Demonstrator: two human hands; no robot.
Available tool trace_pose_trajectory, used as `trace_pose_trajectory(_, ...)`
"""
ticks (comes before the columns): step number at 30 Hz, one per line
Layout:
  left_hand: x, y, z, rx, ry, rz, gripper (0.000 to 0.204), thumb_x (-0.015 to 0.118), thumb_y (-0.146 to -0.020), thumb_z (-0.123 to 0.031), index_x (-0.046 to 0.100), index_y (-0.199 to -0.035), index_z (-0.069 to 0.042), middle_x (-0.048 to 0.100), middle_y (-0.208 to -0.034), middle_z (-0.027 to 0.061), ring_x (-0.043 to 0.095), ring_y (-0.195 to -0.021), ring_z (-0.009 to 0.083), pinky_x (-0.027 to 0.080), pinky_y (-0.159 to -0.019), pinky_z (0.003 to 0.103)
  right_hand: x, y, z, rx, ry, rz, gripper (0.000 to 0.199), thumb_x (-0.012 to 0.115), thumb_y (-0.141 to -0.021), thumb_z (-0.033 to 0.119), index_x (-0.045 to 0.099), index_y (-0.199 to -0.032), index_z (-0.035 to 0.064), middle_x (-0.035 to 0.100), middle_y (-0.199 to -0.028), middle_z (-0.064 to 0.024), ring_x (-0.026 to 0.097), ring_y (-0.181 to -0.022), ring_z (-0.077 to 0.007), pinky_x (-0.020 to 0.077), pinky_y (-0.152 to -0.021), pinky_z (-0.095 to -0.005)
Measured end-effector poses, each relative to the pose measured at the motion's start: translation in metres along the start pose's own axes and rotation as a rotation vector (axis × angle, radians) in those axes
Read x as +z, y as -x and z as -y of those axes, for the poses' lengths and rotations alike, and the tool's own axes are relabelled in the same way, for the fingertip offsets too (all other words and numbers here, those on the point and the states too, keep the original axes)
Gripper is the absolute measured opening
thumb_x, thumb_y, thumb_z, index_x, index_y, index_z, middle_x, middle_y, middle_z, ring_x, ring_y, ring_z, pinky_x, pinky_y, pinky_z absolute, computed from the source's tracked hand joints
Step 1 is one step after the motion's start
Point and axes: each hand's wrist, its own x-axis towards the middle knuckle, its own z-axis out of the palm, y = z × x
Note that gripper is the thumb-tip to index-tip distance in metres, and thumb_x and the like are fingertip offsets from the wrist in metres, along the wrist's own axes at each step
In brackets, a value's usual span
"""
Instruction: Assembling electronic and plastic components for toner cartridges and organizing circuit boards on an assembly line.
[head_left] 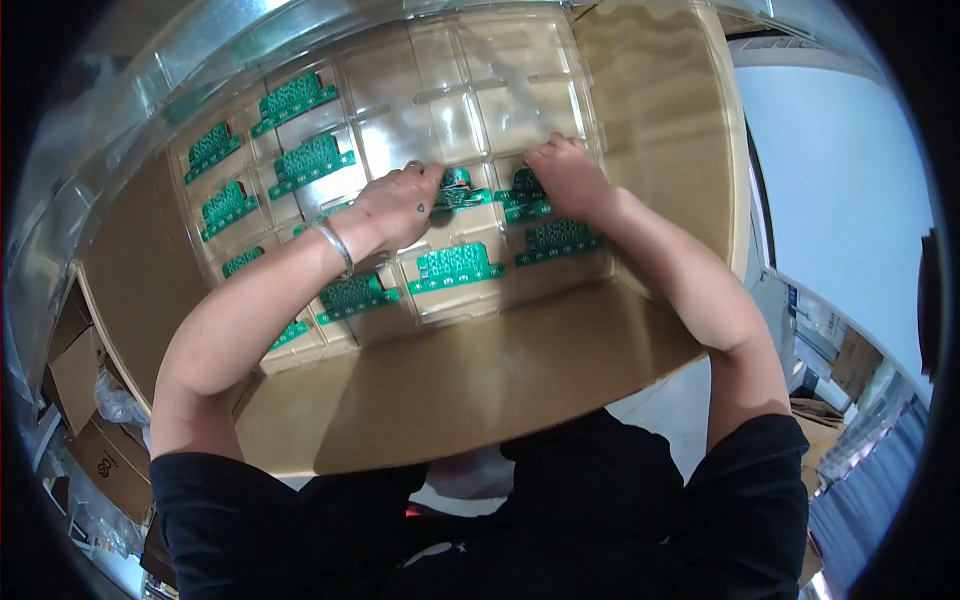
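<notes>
A clear plastic tray (450, 110) with many pockets lies inside a large cardboard box (470, 370). Several green circuit boards sit in its pockets. My left hand (400, 205), with a metal bracelet on the wrist, pinches a green circuit board (458, 192) at the tray's middle. My right hand (565, 175) presses on another green circuit board (522, 200) just beside it. More boards lie below them, one (455, 267) in the near row and one (557, 240) to its right. The far pockets of the tray hold nothing.
The box's tall brown walls (660, 110) surround the tray. Smaller cardboard boxes (85, 400) with plastic wrap stand at the lower left. More cartons (850, 360) sit at the right, beyond a pale surface (840, 190).
</notes>
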Motion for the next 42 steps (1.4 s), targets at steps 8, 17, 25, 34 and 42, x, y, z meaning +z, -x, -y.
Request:
trace_pose_trajectory(8, 0.042, -0.006, 0.005, -0.077, -0.089, -0.185, 0.052, 0.062, -0.072, -0.017, 0.038, -0.114, 0.004, 0.044, -0.117, 0.0217, 0.041, -0.110, 0.0366, 0.039, -0.091, 0.044, -0.065, -0.002, 0.017, 0.124, -0.105, 0.343, 0.022, 0.059, -0.070, 0.007, 0.058, -0.092, 0.0070, 0.062, -0.086, -0.0120, 0.059, -0.090, -0.0311, 0.0485, -0.076, -0.0404)
trace_pose_trajectory(17, 0.061, -0.005, -0.003, 0.016, 0.213, -0.310, 0.049, 0.063, -0.071, -0.013, 0.040, -0.114, -0.005, 0.054, -0.101, 0.0204, 0.052, -0.098, 0.0357, 0.042, -0.085, 0.042, -0.008, 0.074, 0.044, 0.101, -0.101, 0.352, 0.026, 0.059, -0.071, 0.004, 0.052, -0.095, 0.0019, 0.058, -0.095, -0.0150, 0.054, -0.098, -0.0305, 0.0488, -0.076, -0.0400)
trace_pose_trajectory(25, 0.021, 0.059, 0.038, 0.112, 0.213, -0.005, 0.047, 0.058, -0.077, -0.013, 0.039, -0.119, -0.004, 0.054, -0.103, 0.0212, 0.050, -0.102, 0.0363, 0.040, -0.086, 0.043, -0.002, 0.076, 0.034, 0.123, -0.172, 0.827, 0.028, 0.064, -0.067, 0.010, 0.057, -0.093, 0.0036, 0.061, -0.093, -0.0146, 0.058, -0.093, -0.0306, 0.0495, -0.076, -0.0394)
trace_pose_trajectory(34, 0.109, 0.136, 0.079, -0.001, 0.042, -0.099, 0.051, 0.062, -0.068, -0.004, 0.040, -0.114, -0.003, 0.043, -0.116, 0.0183, 0.040, -0.111, 0.0372, 0.036, -0.094, 0.041, -0.045, 0.027, 0.090, -0.098, -0.454, 0.483, 0.017, 0.059, -0.069, 0.009, 0.059, -0.083, -0.0009, 0.056, -0.105, -0.0172, 0.054, -0.101, -0.0292, 0.0456, -0.085, -0.0398)
trace_pose_trajectory(42, 0.126, 0.135, 0.053, -0.083, 0.247, -0.211, 0.058, 0.068, -0.067, -0.009, 0.036, -0.115, -0.006, 0.048, -0.105, 0.0197, 0.048, -0.100, 0.0371, 0.041, -0.085, 0.043, 0.014, 0.027, 0.159, -0.186, -0.345, 0.164, 0.022, 0.054, -0.068, 0.008, 0.056, -0.086, -0.0051, 0.049, -0.109, -0.0217, 0.047, -0.104, -0.0325, 0.0413, -0.086, -0.0404)
